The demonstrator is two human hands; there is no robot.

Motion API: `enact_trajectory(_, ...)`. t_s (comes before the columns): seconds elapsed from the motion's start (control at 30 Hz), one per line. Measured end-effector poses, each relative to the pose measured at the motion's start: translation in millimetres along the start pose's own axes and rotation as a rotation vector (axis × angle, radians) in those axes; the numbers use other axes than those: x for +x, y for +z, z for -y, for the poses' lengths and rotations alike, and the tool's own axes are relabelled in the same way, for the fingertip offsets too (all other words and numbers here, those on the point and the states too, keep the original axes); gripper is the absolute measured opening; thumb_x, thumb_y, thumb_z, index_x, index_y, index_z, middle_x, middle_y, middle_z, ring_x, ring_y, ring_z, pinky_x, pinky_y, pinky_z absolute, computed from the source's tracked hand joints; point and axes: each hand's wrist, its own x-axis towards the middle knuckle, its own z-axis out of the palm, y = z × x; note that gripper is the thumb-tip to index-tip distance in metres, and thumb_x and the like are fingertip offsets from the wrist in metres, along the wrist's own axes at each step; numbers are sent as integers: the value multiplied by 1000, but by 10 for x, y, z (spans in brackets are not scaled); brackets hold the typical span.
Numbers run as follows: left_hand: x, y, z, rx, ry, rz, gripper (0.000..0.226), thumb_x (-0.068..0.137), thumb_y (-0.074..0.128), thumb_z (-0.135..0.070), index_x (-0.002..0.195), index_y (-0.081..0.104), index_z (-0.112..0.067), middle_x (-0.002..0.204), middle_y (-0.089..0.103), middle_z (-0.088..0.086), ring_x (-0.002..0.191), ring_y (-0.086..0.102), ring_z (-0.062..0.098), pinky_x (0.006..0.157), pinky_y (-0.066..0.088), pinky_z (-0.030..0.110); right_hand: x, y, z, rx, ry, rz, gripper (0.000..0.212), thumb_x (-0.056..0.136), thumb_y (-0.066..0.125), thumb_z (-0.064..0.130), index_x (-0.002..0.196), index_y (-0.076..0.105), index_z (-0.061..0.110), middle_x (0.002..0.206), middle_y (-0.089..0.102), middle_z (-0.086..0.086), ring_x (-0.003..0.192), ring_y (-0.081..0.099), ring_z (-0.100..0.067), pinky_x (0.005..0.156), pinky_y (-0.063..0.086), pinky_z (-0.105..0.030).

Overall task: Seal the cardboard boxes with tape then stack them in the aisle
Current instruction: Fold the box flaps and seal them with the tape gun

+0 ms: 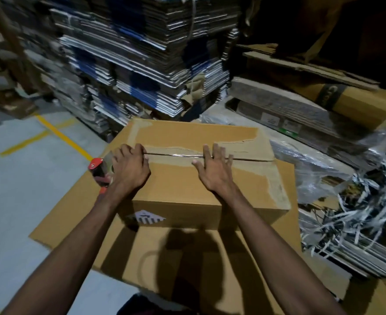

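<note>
A brown cardboard box [187, 189] stands on a flattened cardboard sheet [183, 258], its top flaps closed along a middle seam [176, 155] with glossy tape on part of it. My left hand [130, 169] rests on the box top, bent fingertips pressing the seam's left end. A red-and-black tape dispenser [99, 171] sits against the box's left edge beside that hand's outer side; my fingers are not around it. My right hand [214, 171] lies flat with spread fingers across the seam, right of centre.
Tall stacks of flattened cartons [130, 64] rise behind the box. More flat cardboard and plastic-wrapped bundles [301, 123] lie at right, with shredded paper strips [357, 212]. Grey floor with yellow lines [62, 137] opens to the left.
</note>
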Motion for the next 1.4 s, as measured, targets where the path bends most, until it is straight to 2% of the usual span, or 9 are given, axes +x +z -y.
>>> enact_trajectory(0.17, -181, -12, 404, -127, -106, 12, 35, 103, 41, -44, 129, 47, -21, 122, 42, 18, 114, 41, 37, 89, 37, 53, 546, 290, 888, -26, -242, 98, 68, 108, 31, 57, 167, 17, 26, 175, 4, -8, 161, 3, -27, 126, 1, -57)
enact_trajectory(0.27, -123, -22, 484, -261, -66, 39, 31, 106, 41, -39, 131, 44, -20, 113, 55, 19, 104, 54, 41, 80, 40, 47, 972, 345, 1234, -38, -273, 128, 66, 108, 30, 59, 166, 18, 30, 175, 4, -7, 161, 3, -29, 124, 3, -63)
enact_trajectory(0.5, 155, 14, 670, -270, 74, 93, 33, 105, 41, -24, 136, 42, -13, 113, 53, 23, 101, 53, 45, 81, 45, 53, 1669, 325, 1332, -75, -62, 111, 67, 99, 19, 78, 161, 18, 51, 170, 18, -17, 159, 9, -36, 122, -3, -69)
enact_trajectory(0.83, 939, 210, 596, -489, 484, 309, 28, 101, 43, -24, 128, 41, -20, 115, 60, 16, 102, 56, 36, 87, 51, 52, 1109, 196, 617, -145, 316, -82, 74, 100, 12, 78, 163, 20, 41, 165, 31, -18, 154, 25, -36, 120, 12, -68)
enact_trajectory(0.97, 1105, 261, 348, -569, 550, 350, 22, 102, 49, -20, 123, 44, -19, 109, 63, 15, 96, 58, 33, 82, 50, 46, 821, 124, 492, -172, 446, -64, 77, 100, 12, 76, 165, 16, 36, 168, 21, -18, 157, 15, -39, 121, 10, -71)
enact_trajectory(1.13, 1234, 268, 390, -944, 244, 488, 24, 96, 58, -16, 118, 55, -26, 91, 70, 7, 81, 63, 23, 71, 49, 33, 700, 239, 1065, -94, 66, 6, 97, 89, 17, 89, 166, 19, 30, 173, 11, -11, 160, 2, -30, 125, 0, -62)
enact_trajectory(1.27, 1193, 339, 839, -1179, -74, 538, 8, 96, 61, -17, 94, 66, -22, 80, 70, 0, 82, 65, 24, 82, 50, 39, 672, 432, 1565, -55, -268, 100, 101, 84, 39, 91, 164, 25, 31, 172, 20, -9, 161, 2, -26, 127, 0, -60)
enact_trajectory(1.33, 855, 466, 1168, -1026, -222, 431, 6, 96, 59, -21, 95, 63, -25, 95, 71, 4, 90, 67, 27, 87, 53, 40, 687, 530, 1715, -91, -348, 136, 101, 81, 43, 93, 161, 31, 33, 168, 30, -6, 161, 2, -25, 127, 0, -62)
enact_trajectory(1.4, 366, 654, 1458, -631, -315, 324, 22, 95, 55, -35, 115, 55, -26, 117, 63, 8, 106, 61, 33, 92, 51, 46, 733, 614, 1774, -110, -379, 142, 92, 80, 49, 90, 154, 41, 35, 161, 40, -3, 161, 4, -26, 126, -1, -62)
